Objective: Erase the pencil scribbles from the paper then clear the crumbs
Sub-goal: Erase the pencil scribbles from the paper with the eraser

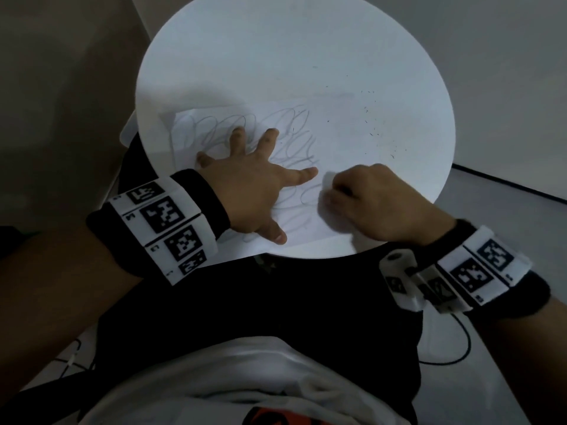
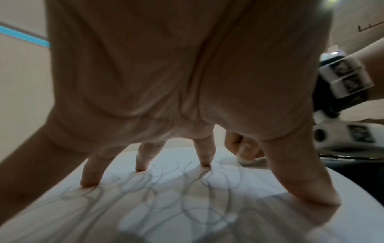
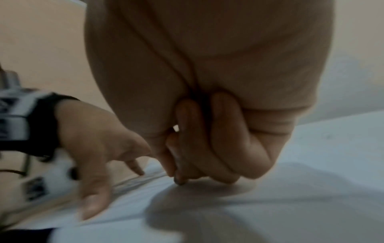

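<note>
From the head camera, a sheet of paper [image 1: 276, 142] lies on a round white table [image 1: 291, 56], near the edge closest to the person. Grey pencil scribbles [image 1: 294, 139] cover the left and middle part of the sheet. The left hand [image 1: 248, 191] lies on the paper with all fingers spread and straight, and the fingertips press on the scribbles. The right hand [image 1: 377, 200] is just beside it, on the right part of the paper, with curled fingers that pinch a small white eraser [image 1: 329, 179]. The eraser is close to the tip of the left index finger, but I cannot tell if they touch. Small dark crumbs [image 1: 372, 130] are scattered on the right part of the sheet and on the table beyond it. Both wrists carry white bands with black square markers.

From the left wrist camera, the left hand [image 2: 187, 74] stands over the paper [image 2: 166, 213] and its fingertips [image 2: 204, 162] press down on the sheet, among the looping scribbles [image 2: 187, 197]. Behind the thumb, the right hand [image 2: 245, 148] holds the eraser [image 2: 249, 160] against the paper.

From the right wrist camera, which is blurred, the right hand [image 3: 207, 115] is closed with its fingers curled tight, low over the white surface; the eraser is not clear here. The left hand [image 3: 99, 144] is at the left, with its fingers stretched down onto the paper [image 3: 133, 202].
</note>
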A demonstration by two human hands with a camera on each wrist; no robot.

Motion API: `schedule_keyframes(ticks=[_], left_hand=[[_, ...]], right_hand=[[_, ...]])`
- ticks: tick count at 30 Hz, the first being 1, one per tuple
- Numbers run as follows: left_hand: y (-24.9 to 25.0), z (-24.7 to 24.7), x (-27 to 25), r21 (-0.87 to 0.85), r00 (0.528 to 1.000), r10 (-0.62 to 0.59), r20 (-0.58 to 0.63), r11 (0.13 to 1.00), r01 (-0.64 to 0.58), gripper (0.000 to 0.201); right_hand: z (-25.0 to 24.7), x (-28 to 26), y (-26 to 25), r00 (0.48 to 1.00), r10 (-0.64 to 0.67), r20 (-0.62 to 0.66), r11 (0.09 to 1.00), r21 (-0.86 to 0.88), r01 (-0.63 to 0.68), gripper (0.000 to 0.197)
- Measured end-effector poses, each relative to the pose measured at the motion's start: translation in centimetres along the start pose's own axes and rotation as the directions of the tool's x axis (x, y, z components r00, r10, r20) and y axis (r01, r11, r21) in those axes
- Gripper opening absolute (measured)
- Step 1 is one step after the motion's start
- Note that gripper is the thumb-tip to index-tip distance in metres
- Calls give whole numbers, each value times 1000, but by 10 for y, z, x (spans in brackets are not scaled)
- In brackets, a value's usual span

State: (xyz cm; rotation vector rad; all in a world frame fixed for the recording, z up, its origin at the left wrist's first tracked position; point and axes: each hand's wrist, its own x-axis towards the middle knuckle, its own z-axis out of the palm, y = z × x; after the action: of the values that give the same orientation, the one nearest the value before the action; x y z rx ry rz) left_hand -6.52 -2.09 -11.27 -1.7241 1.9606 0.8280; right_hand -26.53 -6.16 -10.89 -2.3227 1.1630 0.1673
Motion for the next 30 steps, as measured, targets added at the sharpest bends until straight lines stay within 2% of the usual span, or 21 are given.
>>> schedule_keyframes(ticks=[3,5,7,8,11,12,15,16,19,20,24,26,28,30], left_hand=[[2,2,0,23,1000,-4,-11,1000,4,110],[2,2,0,23,1000,-4,-9,1000,4,109],[1,1,0,-1,1000,-2,-1,1000,2,109],[1,0,0,-4,1000,-3,-1,1000,3,109],[2,3,-1,23,1000,-2,-10,1000,2,110],[2,4,-1,26,1000,-2,-10,1000,2,110],[4,3,-1,12,1000,-1,-6,1000,1,109],[4,2,-1,10,1000,-1,-5,1000,1,108],[4,4,-2,21,1000,-2,-1,1000,2,109],[5,4,-2,23,1000,-2,-1,1000,2,110],[5,4,-2,13,1000,-3,3,1000,3,109],[5,5,-2,18,1000,2,-2,1000,-2,109],[5,7,-3,35,1000,7,-12,999,-6,109],[6,7,-3,28,1000,6,-15,1000,-5,109]], right_hand=[[14,-10,-14,991,-113,66,993,24,112,38],[7,-6,-10,996,-56,74,998,29,54,38],[-3,3,0,999,39,20,999,18,-39,39],[-3,3,0,1000,31,-1,999,11,-31,40],[14,-6,-14,994,-103,44,994,33,101,36],[13,-7,-16,993,-105,60,994,41,103,36],[-3,3,-1,999,40,8,999,-1,-40,40],[-4,4,0,999,42,-10,999,3,-42,41],[13,-8,-15,993,-113,41,993,25,112,38],[15,-10,-17,990,-129,61,992,27,127,37],[-4,4,4,997,64,-33,998,-7,-64,41],[4,-2,-4,1000,-16,-21,1000,-1,16,39],[17,-12,-18,991,-125,47,992,34,124,37],[10,-7,-10,997,-66,44,998,19,65,37]])
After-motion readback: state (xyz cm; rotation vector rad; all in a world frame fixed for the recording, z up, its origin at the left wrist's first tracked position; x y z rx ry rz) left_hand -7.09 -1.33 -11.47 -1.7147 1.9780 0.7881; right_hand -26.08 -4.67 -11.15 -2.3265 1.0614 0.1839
